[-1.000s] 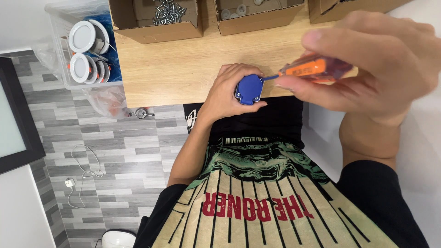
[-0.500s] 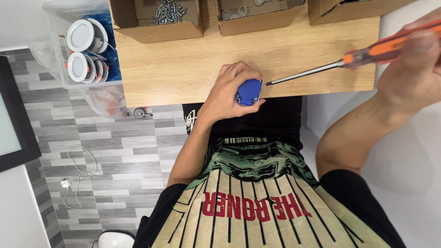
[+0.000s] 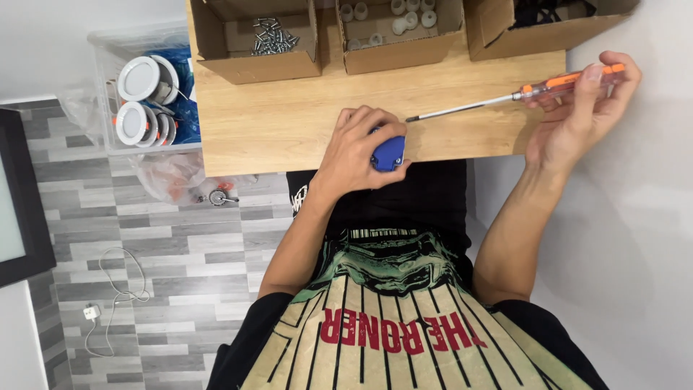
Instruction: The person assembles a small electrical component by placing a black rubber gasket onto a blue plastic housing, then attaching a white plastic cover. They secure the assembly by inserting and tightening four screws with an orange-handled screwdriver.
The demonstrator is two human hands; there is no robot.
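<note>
Right now my left hand (image 3: 354,155) has its grip closed around a small blue plastic part (image 3: 388,153), pinned at the near edge of the light wooden tabletop (image 3: 289,115). My right hand (image 3: 577,119), off to the right, pinches the orange-handled screwdriver (image 3: 520,95) by its handle, tip just beside the blue part. I judge this a screw-driving step; next calls for seating the tip squarely. Cardboard boxes (image 3: 253,36) sit at the far edge.

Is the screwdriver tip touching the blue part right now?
Apart. The head view shows wood between the screwdriver tip and the blue part in the left hand.
</note>
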